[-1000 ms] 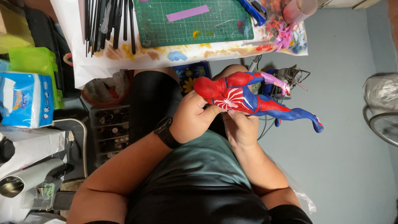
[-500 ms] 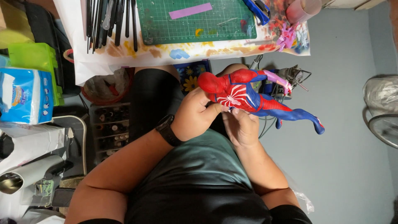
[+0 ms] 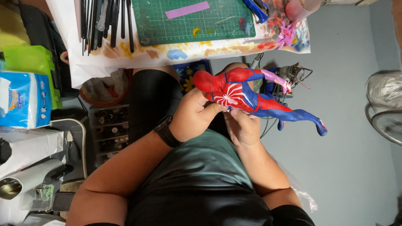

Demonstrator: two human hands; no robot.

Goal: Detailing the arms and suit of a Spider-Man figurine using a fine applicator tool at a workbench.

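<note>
A red and blue action figure (image 3: 234, 90) with a white spider mark on its chest lies sideways above my lap, head to the left, blue legs stretched right. My left hand (image 3: 190, 115), with a black watch on the wrist, grips the torso from the left, thumb on the chest. My right hand (image 3: 243, 127) holds the figure from below at the waist, fingertips touching its back. One of the figure's arms, wrapped in pink, points right.
A paint-stained paper covers the table edge, with a green cutting mat (image 3: 197, 19), black brushes (image 3: 104, 21) and blue scissors (image 3: 255, 8) on it. A blue tissue pack (image 3: 23, 100), a green box (image 3: 29, 62) and a paint bottle tray (image 3: 106, 129) are left. A wire guard (image 3: 385, 109) stands right.
The figure has been turned slightly in my hands, its head shifting a little left. Both hands keep their hold on the torso.
</note>
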